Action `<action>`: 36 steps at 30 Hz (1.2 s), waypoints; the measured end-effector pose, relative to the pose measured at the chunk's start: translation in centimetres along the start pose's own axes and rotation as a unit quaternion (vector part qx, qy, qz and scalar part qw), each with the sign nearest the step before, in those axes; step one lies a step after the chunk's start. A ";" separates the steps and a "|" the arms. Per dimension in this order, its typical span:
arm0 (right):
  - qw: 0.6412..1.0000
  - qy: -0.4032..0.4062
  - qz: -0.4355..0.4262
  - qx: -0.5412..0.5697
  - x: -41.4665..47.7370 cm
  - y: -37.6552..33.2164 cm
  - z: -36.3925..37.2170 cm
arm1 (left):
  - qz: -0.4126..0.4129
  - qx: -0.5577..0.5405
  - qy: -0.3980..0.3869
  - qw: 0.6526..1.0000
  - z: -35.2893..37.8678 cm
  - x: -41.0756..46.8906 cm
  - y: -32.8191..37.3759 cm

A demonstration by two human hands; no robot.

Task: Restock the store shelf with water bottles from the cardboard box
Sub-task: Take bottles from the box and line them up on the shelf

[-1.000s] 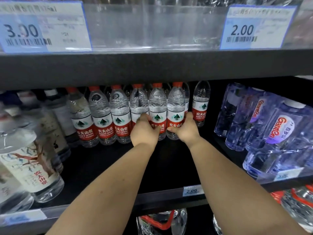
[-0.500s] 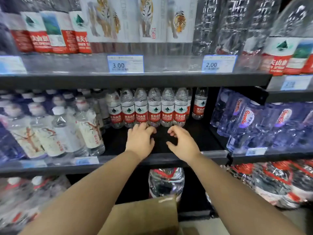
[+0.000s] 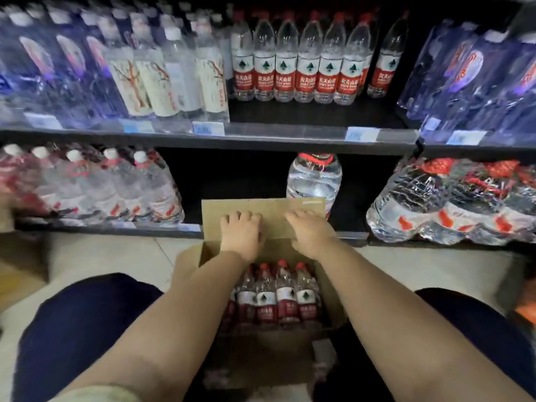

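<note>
The left grip point(image 3: 242, 233) and right grip point(image 3: 309, 230), both with fingers loosely spread and holding nothing, hover side by side at the far flap of the open cardboard box point(image 3: 269, 211) on the floor point(image 3: 116, 256), with red-capped water bottles point(image 3: 275, 297) packed inside and matching red-labelled bottles point(image 3: 298, 68) lined up on the shelf point(image 3: 290, 137) above.

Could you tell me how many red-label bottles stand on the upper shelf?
7 red-label bottles: six side by side in front, one apart at right; others behind are mostly hidden.
</note>
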State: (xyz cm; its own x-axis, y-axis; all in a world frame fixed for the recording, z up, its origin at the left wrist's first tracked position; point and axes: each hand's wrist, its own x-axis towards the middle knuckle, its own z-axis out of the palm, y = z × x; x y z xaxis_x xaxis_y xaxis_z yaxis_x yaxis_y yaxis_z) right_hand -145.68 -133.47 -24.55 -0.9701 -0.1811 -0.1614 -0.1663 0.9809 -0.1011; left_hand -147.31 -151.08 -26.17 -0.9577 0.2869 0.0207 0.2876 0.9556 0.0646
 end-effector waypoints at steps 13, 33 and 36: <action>0.944 -0.213 0.193 0.161 -4.5 -1.7 17.9 | -0.149 -0.069 -0.260 0.952 14.8 -8.1 0.8; 0.899 -0.210 0.335 0.191 9.0 2.1 24.9 | -0.113 -0.072 -0.299 0.945 25.0 3.4 -0.5; 0.887 -0.220 0.365 0.179 9.0 1.5 25.0 | -0.167 -0.142 -0.307 0.926 25.8 3.1 -0.2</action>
State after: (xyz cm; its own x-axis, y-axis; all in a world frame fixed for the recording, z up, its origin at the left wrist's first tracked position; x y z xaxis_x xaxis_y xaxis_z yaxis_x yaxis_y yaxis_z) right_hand -150.27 -135.43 -50.73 -0.6209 0.4044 -0.6715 0.6200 0.7775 -0.1050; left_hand -150.35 -148.63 -51.86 -0.7890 0.0470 -0.6126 -0.1192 0.9664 0.2277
